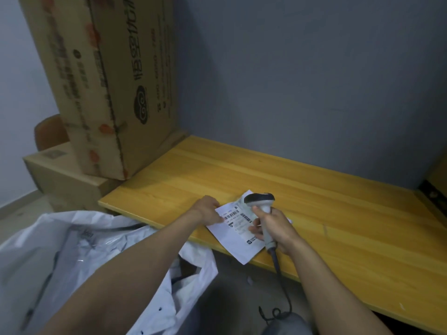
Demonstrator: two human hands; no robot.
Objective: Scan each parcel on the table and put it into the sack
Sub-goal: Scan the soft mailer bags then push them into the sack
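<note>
Scanning a parcel at the table edge

The right hand (274, 228) gripped the scanner (261, 206) over the white parcel (235, 240); the left hand (208, 210) pinched its corner on the table (314, 201).

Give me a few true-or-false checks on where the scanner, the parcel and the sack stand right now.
1. The right hand grips the scanner by its handle. True.
2. The parcel is already inside the sack. False: it lies label up on the near edge of the table, with one corner overhanging.
3. The left hand holds the parcel at its left edge. True.
4. The sack sits on the table top. False: it is off the table, lower down on the person's left.
5. The scanner is cordless. False: a dark cable runs down from its handle.
</note>
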